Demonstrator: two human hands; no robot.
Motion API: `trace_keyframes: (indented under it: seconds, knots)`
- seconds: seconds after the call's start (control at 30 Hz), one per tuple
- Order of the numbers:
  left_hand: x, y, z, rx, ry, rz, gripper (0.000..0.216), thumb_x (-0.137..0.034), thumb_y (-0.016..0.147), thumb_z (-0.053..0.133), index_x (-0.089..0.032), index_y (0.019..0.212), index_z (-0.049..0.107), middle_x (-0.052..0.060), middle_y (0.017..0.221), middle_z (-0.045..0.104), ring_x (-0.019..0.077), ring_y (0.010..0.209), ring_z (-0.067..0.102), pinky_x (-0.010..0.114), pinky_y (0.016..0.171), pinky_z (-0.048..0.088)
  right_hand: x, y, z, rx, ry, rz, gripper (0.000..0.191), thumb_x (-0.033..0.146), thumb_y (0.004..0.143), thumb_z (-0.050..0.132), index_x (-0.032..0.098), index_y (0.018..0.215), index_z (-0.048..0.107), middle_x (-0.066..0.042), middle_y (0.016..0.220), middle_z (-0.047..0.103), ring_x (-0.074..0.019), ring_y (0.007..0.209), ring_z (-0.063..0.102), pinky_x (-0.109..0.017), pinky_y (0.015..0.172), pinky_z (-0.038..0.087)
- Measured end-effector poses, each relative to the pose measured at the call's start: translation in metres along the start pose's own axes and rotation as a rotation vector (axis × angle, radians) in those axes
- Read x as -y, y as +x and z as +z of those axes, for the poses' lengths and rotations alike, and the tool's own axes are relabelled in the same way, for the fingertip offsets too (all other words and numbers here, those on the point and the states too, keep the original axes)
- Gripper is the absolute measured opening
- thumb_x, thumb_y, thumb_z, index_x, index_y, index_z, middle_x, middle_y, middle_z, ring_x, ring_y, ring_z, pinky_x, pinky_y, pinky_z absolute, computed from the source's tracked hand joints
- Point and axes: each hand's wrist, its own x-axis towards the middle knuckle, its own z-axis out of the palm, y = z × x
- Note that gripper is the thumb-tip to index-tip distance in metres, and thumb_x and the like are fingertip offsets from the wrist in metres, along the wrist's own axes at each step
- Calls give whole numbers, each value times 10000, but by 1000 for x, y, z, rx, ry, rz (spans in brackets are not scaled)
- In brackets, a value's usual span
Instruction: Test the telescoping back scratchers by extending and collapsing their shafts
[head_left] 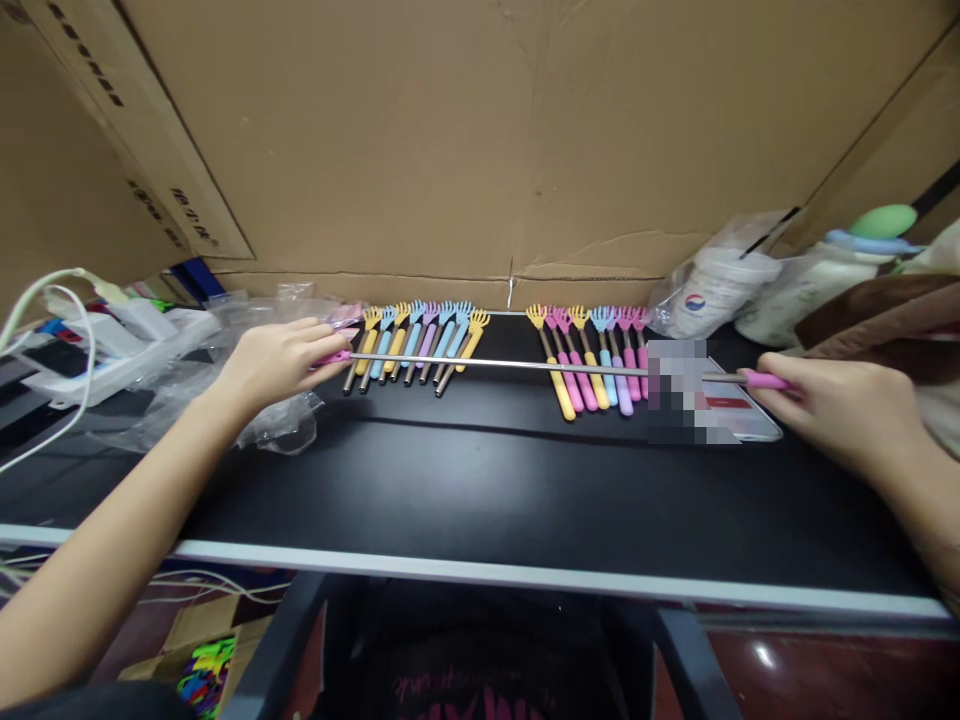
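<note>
Stretched across the view is a telescopic back scratcher [480, 362], its thin metal rod pulled out long and pink at both ends. My left hand [289, 360] is closed round the pink part at the left end. At the other end my right hand [840, 400] grips the pink handle. Behind the rod lie two rows of short back scratchers with claw-shaped heads. The left row [411, 350] is yellow, blue and purple; the right row [592, 375] is yellow, pink, blue and purple. My fingers hide part of each end.
On the left are crumpled clear plastic bags [281, 425] and a white power strip [112, 365] with cables. A phone-like flat object [742, 415], partly blurred out, lies right, near a bagged white cup [720, 290] and a bottle [847, 265]. Cardboard [450, 140] walls the table's back.
</note>
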Motion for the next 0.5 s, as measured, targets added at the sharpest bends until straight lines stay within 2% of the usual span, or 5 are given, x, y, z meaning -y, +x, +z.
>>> trace_keyframes:
  seconds: [0.13, 0.23, 0.37, 0.5]
  knots:
    - [2, -2, 3, -8, -27, -1, 296, -373, 969, 343, -202, 939, 583, 9, 844, 647, 153, 815, 539, 251, 540, 281, -3, 1, 3, 69, -9, 69, 355, 502, 783, 379, 225, 704, 586, -64, 648, 640, -170, 539, 514, -228, 458, 189]
    - [3, -5, 6, -14, -68, -26, 291, -376, 964, 350, -206, 922, 583, 3, 809, 634, 155, 781, 537, 248, 526, 250, -7, 0, 6, 71, -26, 101, 329, 491, 763, 411, 237, 785, 619, -62, 647, 634, -175, 512, 493, -236, 461, 183]
    - [3, -7, 7, -9, -142, -60, 266, -365, 960, 352, -215, 931, 569, -8, 824, 621, 150, 772, 532, 243, 522, 232, -5, -1, 6, 63, -51, 115, 372, 538, 803, 369, 229, 695, 545, -56, 604, 598, -165, 507, 479, -243, 466, 162]
    - [2, -6, 6, -10, -118, -46, 272, -361, 964, 339, -220, 882, 557, -20, 794, 619, 143, 780, 533, 231, 528, 255, -2, -1, 2, 39, -43, 128, 399, 553, 820, 338, 229, 672, 517, -55, 579, 576, -163, 496, 455, -243, 468, 145]
